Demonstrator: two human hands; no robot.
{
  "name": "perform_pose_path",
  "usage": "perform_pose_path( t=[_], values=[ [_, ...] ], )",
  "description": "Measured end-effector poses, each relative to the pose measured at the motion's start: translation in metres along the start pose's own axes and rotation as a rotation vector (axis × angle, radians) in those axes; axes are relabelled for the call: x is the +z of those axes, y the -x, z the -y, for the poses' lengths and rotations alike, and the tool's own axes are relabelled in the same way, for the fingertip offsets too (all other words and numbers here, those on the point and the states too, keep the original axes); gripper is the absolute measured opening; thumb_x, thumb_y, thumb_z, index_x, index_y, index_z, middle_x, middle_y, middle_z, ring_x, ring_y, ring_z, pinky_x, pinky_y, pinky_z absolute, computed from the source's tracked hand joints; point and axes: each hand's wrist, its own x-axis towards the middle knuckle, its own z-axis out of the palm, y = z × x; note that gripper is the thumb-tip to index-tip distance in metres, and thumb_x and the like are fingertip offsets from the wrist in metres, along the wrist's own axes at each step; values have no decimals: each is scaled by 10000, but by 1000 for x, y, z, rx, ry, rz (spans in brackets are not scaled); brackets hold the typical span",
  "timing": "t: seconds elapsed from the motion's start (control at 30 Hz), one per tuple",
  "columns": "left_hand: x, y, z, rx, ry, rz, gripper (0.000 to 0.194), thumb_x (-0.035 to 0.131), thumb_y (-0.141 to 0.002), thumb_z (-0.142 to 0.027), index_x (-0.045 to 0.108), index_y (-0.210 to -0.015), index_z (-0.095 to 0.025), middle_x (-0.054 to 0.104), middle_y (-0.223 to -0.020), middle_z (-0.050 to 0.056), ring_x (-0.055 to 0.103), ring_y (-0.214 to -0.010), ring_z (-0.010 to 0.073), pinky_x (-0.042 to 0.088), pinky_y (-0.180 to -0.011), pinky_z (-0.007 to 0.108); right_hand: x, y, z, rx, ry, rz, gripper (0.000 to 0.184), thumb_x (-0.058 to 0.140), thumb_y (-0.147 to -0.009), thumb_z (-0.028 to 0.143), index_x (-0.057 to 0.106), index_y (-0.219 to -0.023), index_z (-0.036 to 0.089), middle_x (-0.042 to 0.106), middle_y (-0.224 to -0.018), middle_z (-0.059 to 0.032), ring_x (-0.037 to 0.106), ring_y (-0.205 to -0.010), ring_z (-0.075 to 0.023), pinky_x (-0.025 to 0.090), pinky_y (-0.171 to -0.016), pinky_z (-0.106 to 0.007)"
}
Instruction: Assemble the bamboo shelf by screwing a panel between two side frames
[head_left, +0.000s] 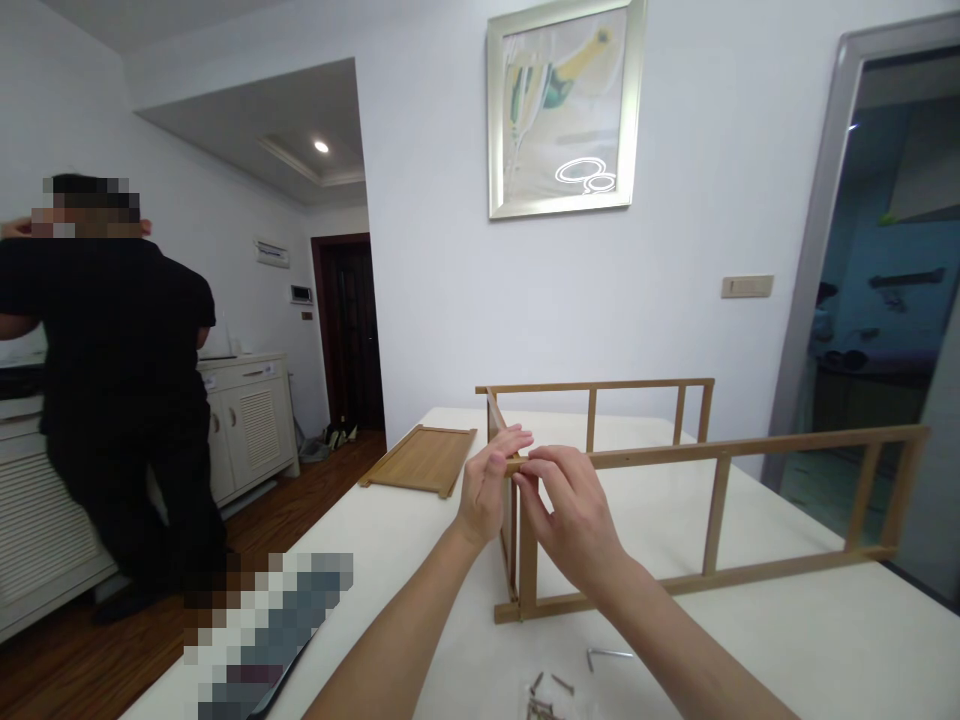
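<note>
A light-brown wooden frame (720, 510) stands on the white table, made of two ladder-like sides joined at the left end. My left hand (482, 495) is closed around the upper corner of its near side, with the thumb and fingers along the wood. At the same corner, my right hand (571, 510) is pinched with its fingertips against the top rail; anything between them is hidden. Below my hands lie an L-shaped hex key (609, 654) and loose screws (562, 685). More screws sit in a clear plastic bag (544, 711) at the bottom edge.
A slatted wooden panel (422, 460) lies flat on the white table (405, 540) at the back left. A blurred-out flat item (277, 640) rests at the left table edge. A person in black (124, 370) stands by white cabinets (255, 420), back turned.
</note>
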Motion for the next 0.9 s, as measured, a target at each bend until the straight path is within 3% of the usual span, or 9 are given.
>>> perform_pose_path(
  t=[0.27,0.5,0.9],
  values=[
    [0,0,0,-4,9,-1,531,270,-1004,-448,711,-1076,-161,690,-1174,91,535,-1248,245,350,-1124,465,1,2,-1,21,19,11,115,570,-875,122,548,-949,207,619,-945,-79,560,-892,-209,468,-772,-382],
    [0,0,1,4,-2,0,532,266,-1004,-446,708,-1081,-160,689,-1175,92,536,-1248,241,350,-1126,467,-1,2,1,36,-29,31,252,538,-849,73,569,-1058,212,622,-971,-80,568,-912,-215,472,-789,-389],
    [0,0,1,12,-1,5,516,270,-1006,-434,706,-1087,-170,688,-1178,85,530,-1253,242,349,-1125,478,2,1,0,3,68,27,103,556,-884,114,523,-922,204,608,-912,-74,556,-861,-200,470,-762,-385]
  ],
)
